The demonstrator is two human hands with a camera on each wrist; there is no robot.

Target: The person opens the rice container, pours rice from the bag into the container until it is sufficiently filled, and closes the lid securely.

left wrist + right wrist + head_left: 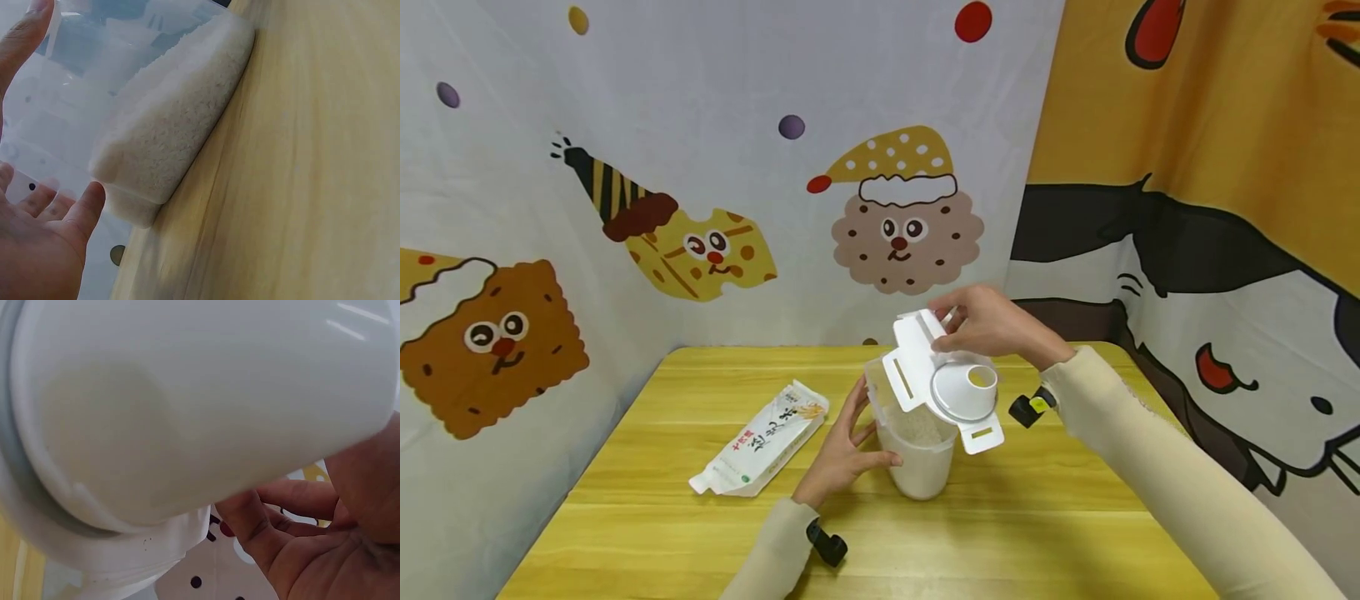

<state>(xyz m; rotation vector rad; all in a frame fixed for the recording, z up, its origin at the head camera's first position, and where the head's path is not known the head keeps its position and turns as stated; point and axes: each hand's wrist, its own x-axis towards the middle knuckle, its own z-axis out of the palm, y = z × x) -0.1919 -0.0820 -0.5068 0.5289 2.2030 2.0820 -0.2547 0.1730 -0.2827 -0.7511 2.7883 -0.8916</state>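
Observation:
My left hand (841, 457) holds a clear plastic container (917, 479) upright on the table, thumb at its front and fingers along its left side. White rice (181, 115) fills the lower part of the container. Between thumb and fingers, my right hand (988, 323) grips a white plastic lid (913, 346) at its far edge. The lid is tilted above the container, its round spout part and slotted side clips showing. In the right wrist view the lid's white surface covers much of the picture, with the hand (319, 550) at its lower right.
To the left of the container a white printed bag (763, 442) lies on the wooden table (1037, 533). Patterned cloth (737, 83) hangs behind and at both sides of the table.

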